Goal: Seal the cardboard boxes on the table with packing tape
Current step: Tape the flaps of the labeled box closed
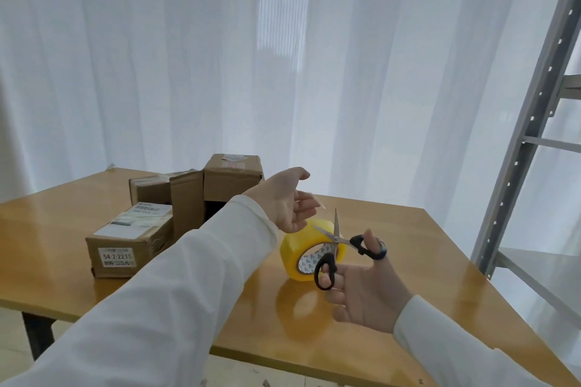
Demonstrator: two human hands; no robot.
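Cardboard boxes (176, 210) — three; one tape roll (309, 250); right hand (364, 289) grips scissors (338, 245); left hand (287, 202) pinches tape end.

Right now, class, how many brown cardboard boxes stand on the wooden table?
3: a labelled brown cardboard box nearest, a low one behind it, a taller one farthest right. The sleeve may hide more.

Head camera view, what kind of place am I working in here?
Probably a small packing or parcel-handling room, not a home kitchen or shop floor. Labelled cardboard boxes sit on a plain wooden table, a bare metal storage rack stands at the right, and white curtains cover the back.
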